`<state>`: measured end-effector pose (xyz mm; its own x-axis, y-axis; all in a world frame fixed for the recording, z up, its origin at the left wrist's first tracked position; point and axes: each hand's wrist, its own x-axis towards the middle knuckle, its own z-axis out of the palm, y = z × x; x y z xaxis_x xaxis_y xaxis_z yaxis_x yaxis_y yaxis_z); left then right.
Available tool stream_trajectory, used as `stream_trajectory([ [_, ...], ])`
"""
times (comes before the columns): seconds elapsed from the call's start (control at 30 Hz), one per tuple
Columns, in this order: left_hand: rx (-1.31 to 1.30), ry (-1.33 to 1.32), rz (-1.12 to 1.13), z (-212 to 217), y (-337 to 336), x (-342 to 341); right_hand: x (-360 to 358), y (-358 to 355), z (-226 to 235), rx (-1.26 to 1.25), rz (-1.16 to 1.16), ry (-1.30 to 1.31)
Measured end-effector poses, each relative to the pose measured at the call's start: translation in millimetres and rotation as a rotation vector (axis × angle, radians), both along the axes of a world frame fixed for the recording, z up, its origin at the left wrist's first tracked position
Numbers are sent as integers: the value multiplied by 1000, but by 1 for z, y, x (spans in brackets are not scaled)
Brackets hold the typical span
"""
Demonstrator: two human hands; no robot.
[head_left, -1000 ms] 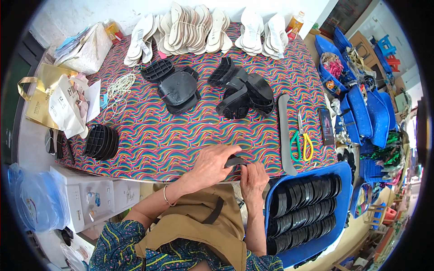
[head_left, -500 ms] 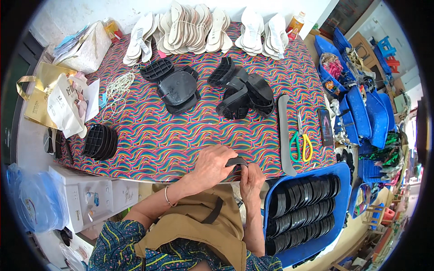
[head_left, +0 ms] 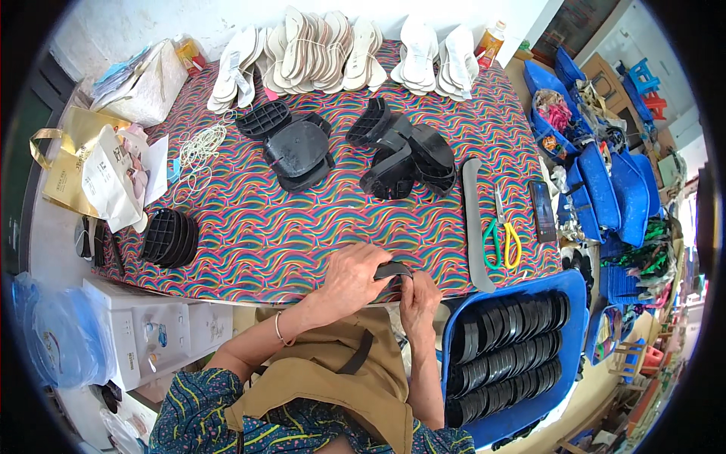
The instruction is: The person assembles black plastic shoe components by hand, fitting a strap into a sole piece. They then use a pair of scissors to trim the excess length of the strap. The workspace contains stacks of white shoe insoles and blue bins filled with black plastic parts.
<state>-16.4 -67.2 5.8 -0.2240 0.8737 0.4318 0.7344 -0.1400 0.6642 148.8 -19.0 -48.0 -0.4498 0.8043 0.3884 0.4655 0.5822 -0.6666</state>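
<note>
At the table's near edge, both hands grip a curved dark piece [head_left: 393,269], like a short bent strip or heel part; fingers cover much of it. My left hand [head_left: 349,277] is closed on its left end. My right hand [head_left: 420,300] pinches the other end, with thumb and fingers together. Beyond them on the table lie two loose piles of black moulded shoe-sole pieces, the left pile [head_left: 296,150] and the right pile [head_left: 414,157]. A stack of black ribbed pieces [head_left: 171,237] stands to the left.
To the right lie a long grey strip [head_left: 474,227], scissors [head_left: 512,246] with green and yellow handles, and a phone [head_left: 542,212]. A blue basin [head_left: 579,303] holds rows of black curved pieces. Bundled insoles [head_left: 314,53] line the back; pale elastic bands [head_left: 200,151] and a gold bag [head_left: 68,163] lie left.
Both hands keep their hold on the dark piece and have barely shifted. The whole view has tilted very slightly.
</note>
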Motion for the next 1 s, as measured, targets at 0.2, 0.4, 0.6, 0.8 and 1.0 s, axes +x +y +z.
stream_trajectory([
  [0.2, 3, 61, -99, -3, -4, -4, 3, -2, -2, 0, 13, -32],
  [0.4, 34, 78, -118, -2, 0, -4, 3, -2, -1, -2, 4, -44],
  [0.6, 73, 95, -102, -4, -2, -4, 2, -1, -6, -12, 3, -15],
  [0.8, 76, -6, -94, -4, -5, -5, 1, -4, 0, -29, 24, 19],
  [1.0, 33, 16, -136, -7, -3, -10, 5, -9, -2, -16, 7, -19],
])
